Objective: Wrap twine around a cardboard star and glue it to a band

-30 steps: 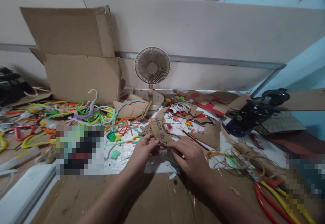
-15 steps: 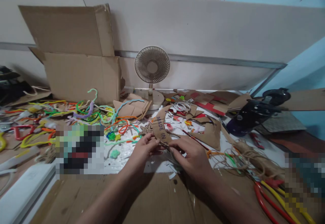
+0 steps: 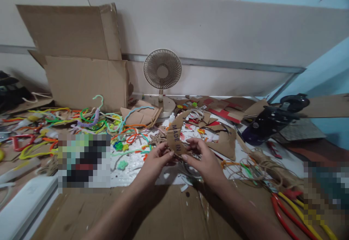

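Between my two hands is a curved, crescent-like piece of cardboard (image 3: 176, 134) printed "MADE IN", held upright above the work surface. My left hand (image 3: 158, 160) pinches its lower left edge between thumb and fingers. At the lower right edge, my right hand (image 3: 204, 162) grips with its thumb, its index finger raised and bent behind. A brown star-shaped piece (image 3: 158, 138) lies just beyond my left fingers. Thin cord or wire (image 3: 191, 171) shows beneath my right hand; whether it touches the cardboard I cannot tell.
A small fan (image 3: 162, 69) stands at the back. Colourful pipe cleaners (image 3: 109, 120) crowd the left. To the right are a dark bottle (image 3: 268, 123), a twine roll (image 3: 272, 165) and red-handled pliers (image 3: 283, 214). A cardboard sheet (image 3: 163, 214) covers the near edge.
The cardboard piece has turned a little more upright and shifted slightly right. My right hand's fingers have lifted and spread, while the left keeps its pinch.
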### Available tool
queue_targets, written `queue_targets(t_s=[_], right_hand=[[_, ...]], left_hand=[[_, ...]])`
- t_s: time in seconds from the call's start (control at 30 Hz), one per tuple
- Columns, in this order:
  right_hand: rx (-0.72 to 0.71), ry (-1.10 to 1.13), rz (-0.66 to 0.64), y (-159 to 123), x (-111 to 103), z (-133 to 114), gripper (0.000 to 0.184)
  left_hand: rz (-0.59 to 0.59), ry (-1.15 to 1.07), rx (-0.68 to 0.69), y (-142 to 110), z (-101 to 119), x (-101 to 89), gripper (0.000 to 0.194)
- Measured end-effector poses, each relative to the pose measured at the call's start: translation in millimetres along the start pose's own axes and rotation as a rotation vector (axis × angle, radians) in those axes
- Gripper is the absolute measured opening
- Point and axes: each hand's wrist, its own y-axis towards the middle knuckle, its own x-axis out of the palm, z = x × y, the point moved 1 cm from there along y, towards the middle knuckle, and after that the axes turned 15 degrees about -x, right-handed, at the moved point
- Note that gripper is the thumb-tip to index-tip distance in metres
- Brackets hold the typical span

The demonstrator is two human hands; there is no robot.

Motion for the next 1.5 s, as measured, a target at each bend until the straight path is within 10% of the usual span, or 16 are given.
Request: queue_targets(t_s=[0.5, 1.5], right_hand=[[0.127, 0.247, -0.135, 1.3, 5.6, -0.8, 0.017], [0.281, 0.401, -0.110, 4.5, 6.6, 2.2, 0.029]], left_hand=[[-0.041, 0.052, 0.041, 3.8, -0.5, 3.2, 0.038], [-0.106, 0.088, 0.115, 9.2, -3.0, -0.3, 0.043]])
